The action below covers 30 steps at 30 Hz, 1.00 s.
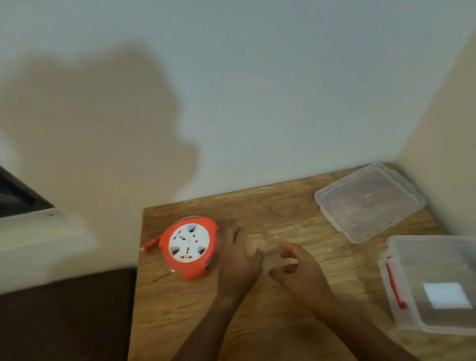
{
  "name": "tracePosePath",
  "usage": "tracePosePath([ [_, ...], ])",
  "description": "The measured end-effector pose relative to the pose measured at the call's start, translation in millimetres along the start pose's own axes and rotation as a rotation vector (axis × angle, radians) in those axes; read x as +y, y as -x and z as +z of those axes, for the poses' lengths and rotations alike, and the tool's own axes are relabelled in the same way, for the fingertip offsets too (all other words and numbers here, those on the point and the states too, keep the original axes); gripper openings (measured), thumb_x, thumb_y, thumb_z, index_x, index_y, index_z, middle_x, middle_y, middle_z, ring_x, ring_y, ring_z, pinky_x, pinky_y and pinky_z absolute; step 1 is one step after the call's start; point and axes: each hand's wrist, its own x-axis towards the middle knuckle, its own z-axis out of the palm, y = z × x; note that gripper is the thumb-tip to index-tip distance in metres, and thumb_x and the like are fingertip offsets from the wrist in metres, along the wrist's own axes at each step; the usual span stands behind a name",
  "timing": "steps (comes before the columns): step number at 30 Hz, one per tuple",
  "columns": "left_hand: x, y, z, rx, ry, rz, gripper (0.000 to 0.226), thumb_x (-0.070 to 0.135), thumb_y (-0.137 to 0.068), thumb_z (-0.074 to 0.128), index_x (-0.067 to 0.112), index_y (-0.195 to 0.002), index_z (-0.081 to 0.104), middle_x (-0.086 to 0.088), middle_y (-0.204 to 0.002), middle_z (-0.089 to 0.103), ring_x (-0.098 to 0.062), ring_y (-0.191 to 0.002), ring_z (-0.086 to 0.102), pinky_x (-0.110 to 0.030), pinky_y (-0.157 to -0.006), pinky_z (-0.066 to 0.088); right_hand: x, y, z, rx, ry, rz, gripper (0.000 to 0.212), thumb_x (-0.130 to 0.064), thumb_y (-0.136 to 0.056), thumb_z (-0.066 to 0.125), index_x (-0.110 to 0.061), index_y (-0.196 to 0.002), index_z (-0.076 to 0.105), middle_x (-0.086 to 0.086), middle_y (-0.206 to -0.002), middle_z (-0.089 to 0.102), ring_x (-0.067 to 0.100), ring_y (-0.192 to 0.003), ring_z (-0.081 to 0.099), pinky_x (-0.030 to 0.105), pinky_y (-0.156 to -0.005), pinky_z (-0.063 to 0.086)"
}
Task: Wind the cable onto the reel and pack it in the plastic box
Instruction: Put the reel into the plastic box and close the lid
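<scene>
An orange cable reel [189,246] with a white socket face lies flat on the wooden table [256,334], far left. Its orange plug end [149,245] sticks out past the table's left edge. My left hand [239,262] lies just right of the reel, fingers relaxed and reaching toward its rim; the blur hides whether they touch it. My right hand [300,267] hovers beside the left one with loosely curled fingers and holds nothing. A clear plastic box [468,283] with red latches stands open at the right. Its clear lid [369,201] lies at the back right.
The table stands in a corner, with a wall behind and a beige wall [470,110] on the right. A dark brown surface [54,352] lies left of the table, and a window ledge [12,230] is beyond it.
</scene>
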Motion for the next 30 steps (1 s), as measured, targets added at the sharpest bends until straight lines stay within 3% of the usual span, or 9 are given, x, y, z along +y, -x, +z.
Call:
tracePosePath([
  [5,62.9,-15.2,48.3,-0.269,0.197,0.011,0.052,0.029,-0.092,0.074,0.021,-0.141,0.057,0.001,-0.131,0.059,-0.018,-0.118,0.060,-0.030,-0.090,0.053,-15.2,23.9,-98.6,0.234,-0.166,-0.079,0.050,-0.022,-0.079,0.077,-0.042,-0.119,0.055,-0.022,-0.103,0.061,-0.008,-0.086,0.063,0.012,-0.062,0.051],
  [11,111.3,-42.5,97.6,-0.399,0.334,-0.261,0.061,0.027,-0.093,0.075,0.011,-0.147,0.051,-0.010,-0.136,0.059,-0.020,-0.109,0.060,-0.030,-0.075,0.052,33.3,77.5,-221.6,0.576,-0.173,-0.011,0.042,-0.018,-0.081,0.077,-0.037,-0.115,0.060,-0.019,-0.107,0.065,0.004,-0.094,0.065,0.030,-0.075,0.056],
  [13,122.3,-50.2,107.1,-0.436,0.425,-0.386,0.045,0.026,-0.094,0.075,0.008,-0.131,0.058,-0.020,-0.121,0.062,-0.021,-0.095,0.058,-0.034,-0.072,0.052,60.0,97.2,-250.4,0.695,-0.146,0.041,0.038,-0.018,-0.081,0.077,-0.034,-0.111,0.062,-0.016,-0.107,0.065,0.010,-0.096,0.064,0.031,-0.074,0.055],
  [14,126.8,-52.6,111.6,-0.440,0.452,-0.429,0.029,0.026,-0.093,0.076,0.011,-0.113,0.062,-0.018,-0.106,0.062,-0.021,-0.085,0.058,-0.038,-0.071,0.051,73.4,105.8,-262.7,0.758,-0.105,0.076,0.037,-0.018,-0.080,0.078,-0.031,-0.111,0.063,-0.011,-0.108,0.065,0.014,-0.097,0.063,0.029,-0.072,0.053],
  [16,136.0,-56.9,120.8,-0.429,0.475,-0.475,0.024,0.024,-0.091,0.079,0.013,-0.086,0.058,-0.010,-0.086,0.056,-0.020,-0.071,0.056,-0.044,-0.073,0.051,97.9,117.0,-284.3,0.847,0.042,0.158,0.042,-0.017,-0.078,0.078,-0.024,-0.117,0.063,0.001,-0.116,0.063,0.019,-0.099,0.059,0.031,-0.075,0.050],
  [20,150.6,-64.8,137.1,-0.375,0.442,-0.554,0.037,0.016,-0.091,0.078,-0.003,-0.117,0.060,-0.013,-0.100,0.060,-0.027,-0.083,0.062,-0.046,-0.078,0.059,129.5,117.2,-308.7,0.783,0.335,0.246,0.058,-0.018,-0.074,0.081,-0.012,-0.127,0.058,0.013,-0.125,0.058,0.031,-0.112,0.053,0.045,-0.096,0.047],
  [23,159.1,-69.7,146.4,-0.322,0.431,-0.607,0.049,0.011,-0.090,0.079,-0.009,-0.129,0.056,-0.018,-0.092,0.059,-0.025,-0.065,0.055,-0.039,-0.060,0.050,137.3,107.8,-307.3,0.661,0.349,0.288,0.072,-0.019,-0.071,0.082,-0.012,-0.135,0.049,0.014,-0.129,0.052,0.031,-0.113,0.053,0.039,-0.093,0.046],
  [27,159.0,-79.9,155.6,-0.283,0.436,-0.654,0.051,0.005,-0.090,0.077,-0.016,-0.131,0.055,-0.030,-0.097,0.066,-0.028,-0.060,0.058,-0.037,-0.053,0.049,141.8,95.5,-307.4,0.579,0.263,0.376,0.078,-0.017,-0.074,0.080,-0.009,-0.142,0.042,0.016,-0.135,0.052,0.033,-0.118,0.054,0.037,-0.093,0.046],
  [30,162.4,-83.9,158.9,-0.285,0.507,-0.695,0.041,0.000,-0.092,0.074,-0.008,-0.129,0.061,-0.029,-0.127,0.067,-0.039,-0.110,0.070,-0.049,-0.089,0.060,147.8,89.9,-312.5,0.553,0.238,0.412,0.062,-0.009,-0.077,0.074,-0.005,-0.134,0.050,0.018,-0.123,0.061,0.034,-0.107,0.060,0.036,-0.087,0.049],
])
